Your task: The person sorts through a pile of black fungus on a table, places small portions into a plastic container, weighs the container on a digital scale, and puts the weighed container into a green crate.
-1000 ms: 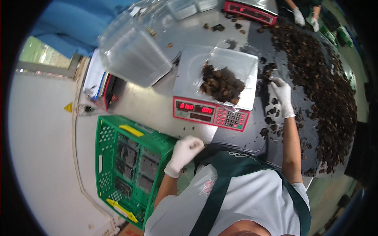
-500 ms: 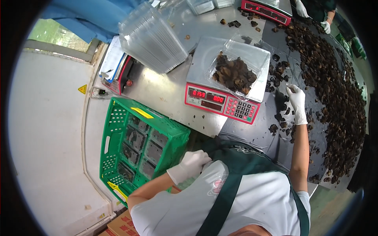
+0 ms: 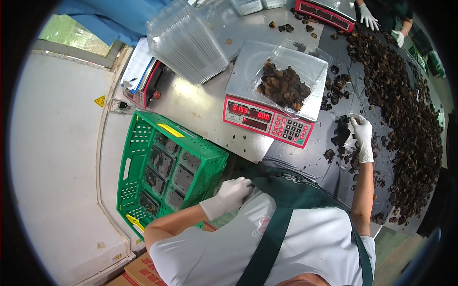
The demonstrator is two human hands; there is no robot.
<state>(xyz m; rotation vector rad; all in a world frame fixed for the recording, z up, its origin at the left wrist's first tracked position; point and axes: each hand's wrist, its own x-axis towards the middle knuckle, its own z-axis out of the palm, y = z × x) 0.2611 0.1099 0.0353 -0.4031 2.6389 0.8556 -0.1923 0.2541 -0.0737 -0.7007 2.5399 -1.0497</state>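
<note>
My right hand (image 3: 363,138), in a white glove, hovers by loose dark brown curled pieces like dried wood ear mushrooms (image 3: 340,133) right of the scale. Its fingers are drawn together; whatever they may hold is hidden. Close to the dark green apron (image 3: 279,182), my gloved left hand (image 3: 233,194) is curled closed, its fingertips out of sight. A clear plastic tray (image 3: 307,98) rests on the red scale's metal plate (image 3: 243,78), with a heap of the mushroom pieces (image 3: 285,89) in it. The scale's display (image 3: 249,113) is lit red.
At left, a green crate (image 3: 217,159) holds several filled clear boxes (image 3: 183,178). Stacked clear trays (image 3: 186,45) stand behind it. A long mushroom heap (image 3: 405,119) covers the table's right side. Beyond a second scale (image 3: 324,15), another person's gloved hands (image 3: 368,17) show.
My right hand has moved slightly nearer to me along the table. My left hand has shifted a little left. The other person's hand has spread its fingers; the filled tray stays on the scale.
</note>
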